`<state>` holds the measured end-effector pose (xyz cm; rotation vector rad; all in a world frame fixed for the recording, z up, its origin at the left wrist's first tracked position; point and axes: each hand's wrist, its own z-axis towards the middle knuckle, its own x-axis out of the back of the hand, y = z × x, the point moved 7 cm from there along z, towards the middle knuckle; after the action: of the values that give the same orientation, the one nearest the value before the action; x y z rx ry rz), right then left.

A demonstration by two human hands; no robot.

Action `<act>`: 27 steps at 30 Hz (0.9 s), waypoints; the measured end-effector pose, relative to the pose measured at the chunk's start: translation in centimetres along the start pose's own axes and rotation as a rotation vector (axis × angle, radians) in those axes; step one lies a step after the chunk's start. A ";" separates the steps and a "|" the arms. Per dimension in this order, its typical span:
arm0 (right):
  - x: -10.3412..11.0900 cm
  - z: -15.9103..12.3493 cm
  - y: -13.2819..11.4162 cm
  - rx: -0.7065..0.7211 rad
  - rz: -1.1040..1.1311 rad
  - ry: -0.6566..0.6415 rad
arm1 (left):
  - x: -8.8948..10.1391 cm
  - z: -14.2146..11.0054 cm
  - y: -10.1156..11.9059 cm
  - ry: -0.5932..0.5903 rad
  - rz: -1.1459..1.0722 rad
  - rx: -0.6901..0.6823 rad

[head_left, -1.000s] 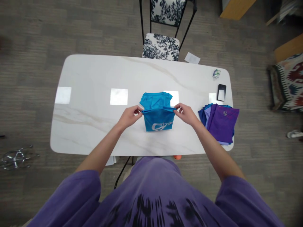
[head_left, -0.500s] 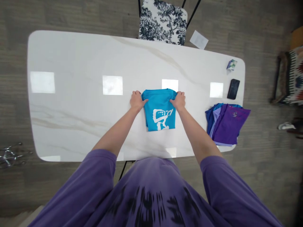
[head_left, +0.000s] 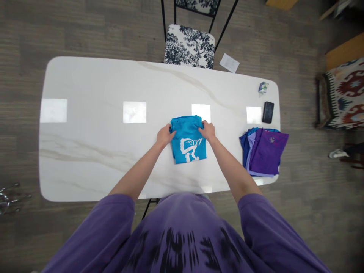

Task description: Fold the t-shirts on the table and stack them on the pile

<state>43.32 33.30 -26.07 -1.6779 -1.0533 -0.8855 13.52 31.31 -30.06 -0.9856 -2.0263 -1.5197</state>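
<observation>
A bright blue T-shirt (head_left: 188, 140) with a white print lies folded into a small rectangle on the white marble table (head_left: 99, 144). My left hand (head_left: 164, 135) grips its left edge near the far corner. My right hand (head_left: 208, 131) grips its right edge opposite. Both hands rest on the table top with fingers curled over the cloth.
A stack of folded purple and blue shirts (head_left: 264, 151) sits near the table's right end. Beyond it lie a black phone (head_left: 267, 112) and a small packet (head_left: 263, 87). A patterned chair (head_left: 189, 46) stands at the far side, with a paper sheet (head_left: 229, 62) on the floor.
The near half of the blue shirt was folded up and over the far half, so the white print now faces up. My hands then drew back a little toward me.
</observation>
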 end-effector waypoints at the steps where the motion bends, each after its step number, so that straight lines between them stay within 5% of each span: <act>1: 0.6 -1.4 0.2 0.016 0.026 0.011 | 0.3 -1.4 0.8 0.012 -0.030 -0.033; 5: 3.5 -8.9 2.8 0.071 0.217 0.019 | 1.5 -8.2 4.8 0.005 -0.158 -0.163; 10: 7.2 -20.6 11.0 0.065 0.458 -0.006 | 0.4 -18.1 11.6 -0.083 -0.263 -0.221; 14: 12.2 -30.2 19.6 0.093 0.556 -0.126 | -3.1 -25.3 20.3 -0.232 -0.272 -0.279; 18: 22.1 -37.8 29.6 0.110 0.636 -0.157 | -8.0 -30.5 32.0 -0.433 -0.285 -0.325; 21: 30.4 -39.6 37.7 0.133 0.670 -0.101 | -12.5 -30.9 41.3 -0.468 -0.326 -0.355; 23: 34.6 -38.0 43.6 0.131 0.663 -0.041 | -16.6 -28.7 47.0 -0.453 -0.350 -0.381; 27: 37.4 -29.1 55.7 0.101 0.634 0.086 | -27.1 -19.7 55.5 -0.391 -0.332 -0.427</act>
<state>106.01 4.15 -2.07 -1.7185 -0.4443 -0.4715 71.23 13.32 -6.73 -1.2308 -2.2655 -2.1408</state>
